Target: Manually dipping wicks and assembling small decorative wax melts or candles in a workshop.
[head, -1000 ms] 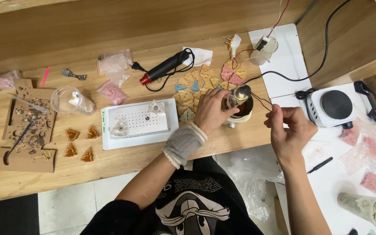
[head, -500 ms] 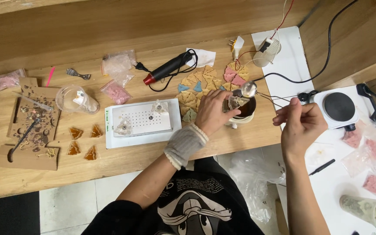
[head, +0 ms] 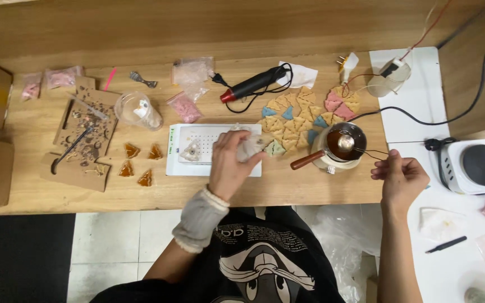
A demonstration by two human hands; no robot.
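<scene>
My left hand (head: 230,164), with a grey wrist wrap, rests on the white perforated tray (head: 182,161) and closes around a pale triangular mould (head: 249,147). A second pale triangular piece (head: 191,150) lies on the tray to the left. My right hand (head: 401,178) pinches a thin wire handle whose small round spoon (head: 346,141) hangs over the dark liquid in a small melting pot (head: 341,147) with a wooden handle.
Coloured triangular pieces (head: 298,112) are spread behind the pot, amber ones (head: 139,163) left of the tray. A red-tipped heat gun (head: 254,84), pink powder bags (head: 184,106), a plastic cup (head: 136,110), cardboard with scraps (head: 82,134) and a hot plate (head: 481,166) surround them.
My left hand left the pot and moved left onto the white tray, taking hold of a triangular mould. My right hand dropped slightly, keeping the wire spoon over the pot.
</scene>
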